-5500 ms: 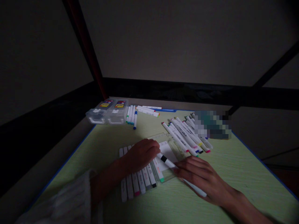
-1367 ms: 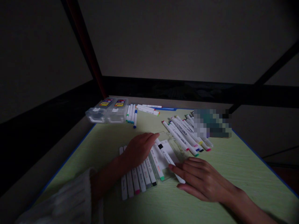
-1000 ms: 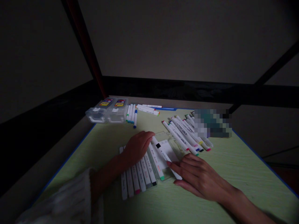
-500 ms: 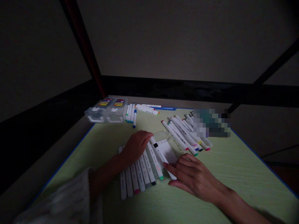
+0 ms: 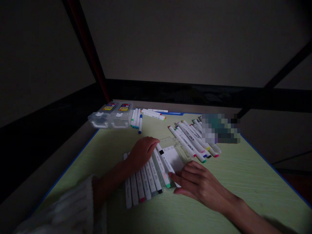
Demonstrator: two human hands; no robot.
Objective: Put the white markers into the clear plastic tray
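Observation:
A white marker [image 5: 166,159] with a black band slants over an open clear plastic case [image 5: 184,151] with a white card [image 5: 172,155] inside. My left hand [image 5: 143,151] is closed at the marker's far end, its fingertips partly hidden. At the near end, my right hand [image 5: 198,180] pinches the marker between thumb and fingers. Beside it lies a marker with a green end [image 5: 162,170], close and roughly parallel. Under and left of my left hand, a row of several white markers [image 5: 140,187] lies side by side, partly covered by the hand and wrist.
A loose pile of markers [image 5: 192,139] lies to the right, beside a pixelated object [image 5: 220,128]. Two clear handled cases [image 5: 119,115] stand at the back left. More markers [image 5: 137,118] lie next to them, with a blue strip [image 5: 173,113] behind. The tabletop [image 5: 243,175] has blue edges.
The black-banded marker has come left and down beside the green-ended one, both hands moving with it. During the last half second it shifted only slightly. The other markers stay put.

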